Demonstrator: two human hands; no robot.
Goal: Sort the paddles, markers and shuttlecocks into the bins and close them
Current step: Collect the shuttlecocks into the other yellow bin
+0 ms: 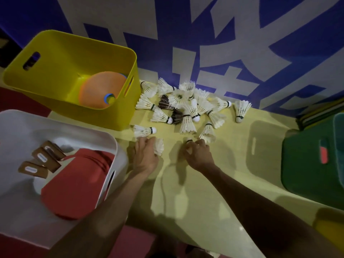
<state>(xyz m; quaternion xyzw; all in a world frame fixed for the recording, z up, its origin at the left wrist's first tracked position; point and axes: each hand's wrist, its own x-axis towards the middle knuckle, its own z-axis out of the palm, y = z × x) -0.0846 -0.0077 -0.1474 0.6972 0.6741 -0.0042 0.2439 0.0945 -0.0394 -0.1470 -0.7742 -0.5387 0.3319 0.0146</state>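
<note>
Both hands are down among the shuttlecocks on the yellow surface (186, 192). The left hand (147, 155) has its fingers curled round a white shuttlecock (158, 147), whose feathers fan out to the right of the knuckles. The right hand (199, 155) is bunched over a second shuttlecock (189, 140), with only the cork tip and dark band poking out past the fingertips. Just beyond them the loose pile of shuttlecocks (186, 107) lies against the blue and white wall (204, 43), mostly white with a few dark ones mixed in, and one stray (144, 130) lies near the left hand. To the left, a yellow bin (55, 58) stands open with orange disc markers (100, 90) stacked inside. Nearer, a white bin (115, 146) holds red paddles (80, 175), their wooden handles pointing up to the left. On the far right sits a green bin (307, 174), and between it and the hands lies a flat pale yellow lid (264, 155) with a slot in it.
</note>
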